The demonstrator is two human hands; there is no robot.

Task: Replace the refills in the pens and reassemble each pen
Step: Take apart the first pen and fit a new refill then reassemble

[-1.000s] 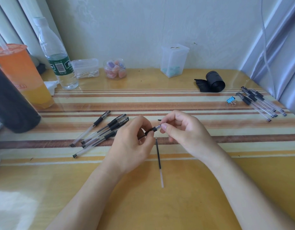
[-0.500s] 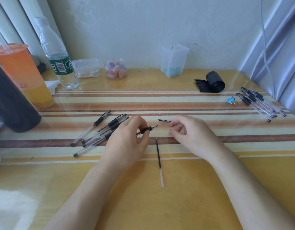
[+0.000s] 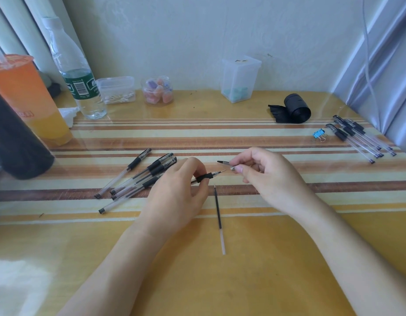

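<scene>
As the left hand [image 3: 174, 195] sits low on the worktop [image 3: 243, 281], we see its grip closed around the pen [image 3: 205, 176]. Thumb and forefinger clamp the black rubber sleeve, and the pen's fine metal point pokes out bare to the right.

Over to the right hand [image 3: 268, 174]: its grip is a narrow pinch, thumb and forefinger nipping the right end of a small dark-tipped piece [image 3: 224, 164], the other fingers loosely curled behind. That piece sits just far of the pen's point, close but apart from it. We cannot tell whether it is resting on the worktop or lifted off it.

Just near of the pen's point lies a loose refill [image 3: 218, 213], dark along its far part, pale at its near end, flat between the two wrists. Left of the left hand a bundle of pens [image 3: 138, 179] lies fanned out. At the far right, a second group of pens [image 3: 357, 137] lies beside a blue binder clip [image 3: 317, 134].

Now the change: a second ago the right hand's fingers were on the pen's point itself. Half a second ago they had let go and sat beside the small piece, and now they have it pinched. The left hand has hardly stirred, and the loose refill lies where it did.
</scene>
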